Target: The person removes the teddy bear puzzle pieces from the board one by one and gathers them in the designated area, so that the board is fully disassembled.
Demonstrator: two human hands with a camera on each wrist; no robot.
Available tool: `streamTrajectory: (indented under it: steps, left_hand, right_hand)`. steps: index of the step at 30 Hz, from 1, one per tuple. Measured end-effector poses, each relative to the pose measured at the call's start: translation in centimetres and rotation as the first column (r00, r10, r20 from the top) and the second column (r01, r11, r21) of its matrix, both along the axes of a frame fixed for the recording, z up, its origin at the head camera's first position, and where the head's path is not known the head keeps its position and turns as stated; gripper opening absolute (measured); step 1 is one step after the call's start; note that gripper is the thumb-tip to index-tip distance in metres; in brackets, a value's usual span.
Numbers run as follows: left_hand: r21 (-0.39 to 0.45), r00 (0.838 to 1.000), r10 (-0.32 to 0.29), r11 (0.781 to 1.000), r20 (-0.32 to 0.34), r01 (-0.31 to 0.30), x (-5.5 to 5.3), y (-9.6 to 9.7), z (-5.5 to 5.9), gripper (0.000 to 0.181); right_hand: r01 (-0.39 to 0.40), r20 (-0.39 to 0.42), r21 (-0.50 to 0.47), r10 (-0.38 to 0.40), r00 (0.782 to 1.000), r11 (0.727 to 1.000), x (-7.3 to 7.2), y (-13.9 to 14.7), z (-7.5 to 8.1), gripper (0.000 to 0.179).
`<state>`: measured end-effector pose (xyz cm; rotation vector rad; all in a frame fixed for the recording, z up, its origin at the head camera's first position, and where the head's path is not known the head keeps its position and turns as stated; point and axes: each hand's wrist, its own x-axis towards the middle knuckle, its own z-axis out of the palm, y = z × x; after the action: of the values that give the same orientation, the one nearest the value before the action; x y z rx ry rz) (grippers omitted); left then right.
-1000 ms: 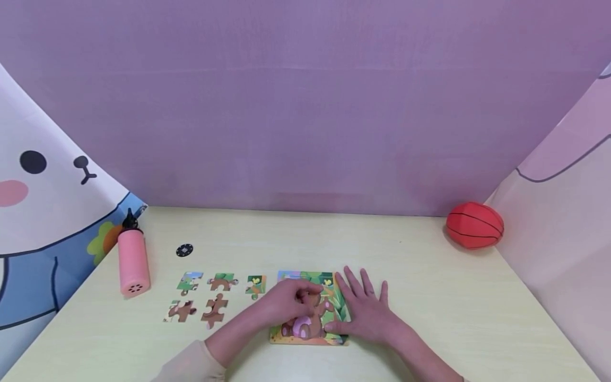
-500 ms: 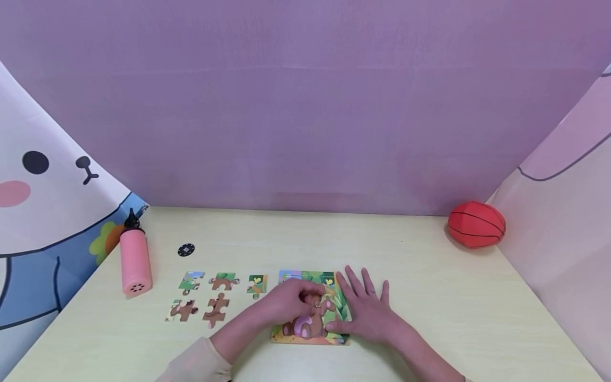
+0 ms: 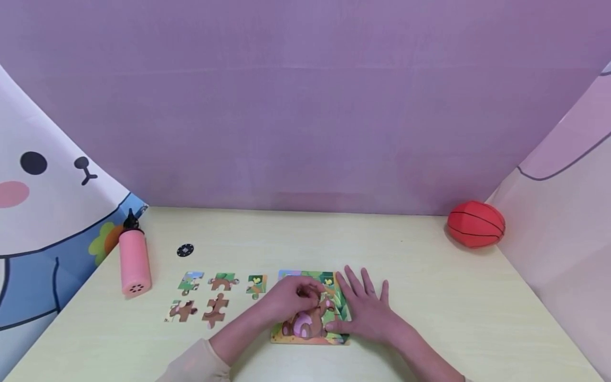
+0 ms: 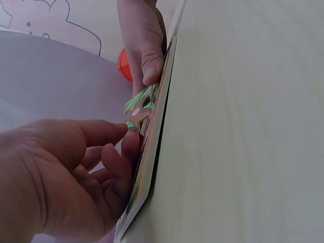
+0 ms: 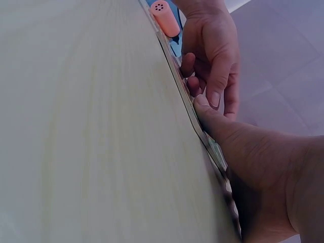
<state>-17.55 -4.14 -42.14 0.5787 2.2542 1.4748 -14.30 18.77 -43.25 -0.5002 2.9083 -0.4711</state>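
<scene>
A bear jigsaw puzzle in a flat tray [image 3: 310, 341] lies on the table in front of the person. Over its upper middle, the left hand [image 3: 292, 298] bends its fingers and covers part of the bear. In the left wrist view, thumb and index finger of that hand [image 4: 66, 172] pinch the edge of a brown puzzle piece [image 4: 137, 118], which stands tilted up from the picture. The right hand [image 3: 367, 313] rests with spread fingers on the tray's right side, thumb on the picture near its lower right.
Several loose puzzle pieces [image 3: 216, 310] lie left of the tray. Behind them is a black patterned disc [image 3: 185, 250]. A pink bottle [image 3: 134, 262] with a black top lies at the table's left, and a red ball [image 3: 476, 225] sits in the back right corner.
The left hand's fingers have shifted slightly over the bear's head, and its thumb now covers more of the bear's face than half a second ago. The right hand has stayed in place.
</scene>
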Motion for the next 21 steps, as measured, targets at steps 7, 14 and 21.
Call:
streamTrajectory:
  steps: [7, 14, 21]
  left_hand:
    - [0.018, 0.997, 0.077, 0.997, -0.010, -0.077, 0.40, 0.45, 0.03, 0.016]
    - [0.015, 0.993, 0.119, 0.993, -0.002, -0.119, 0.35, 0.55, -0.18, 0.016]
    - [0.054, 0.993, 0.119, 0.991, -0.006, -0.119, 0.17, -0.27, -0.21, 0.017]
  right_hand:
    - [-0.001, -0.013, 0.009, 0.001, 1.000, 1.000, -0.09, 0.04, -0.35, 0.117]
    - [0.000, -0.007, 0.014, 0.000, 1.000, 1.000, -0.02, 0.03, -0.03, 0.116]
    - [-0.011, -0.012, 0.001, 0.011, 1.000, 1.000, -0.03, 0.15, -0.07, 0.115]
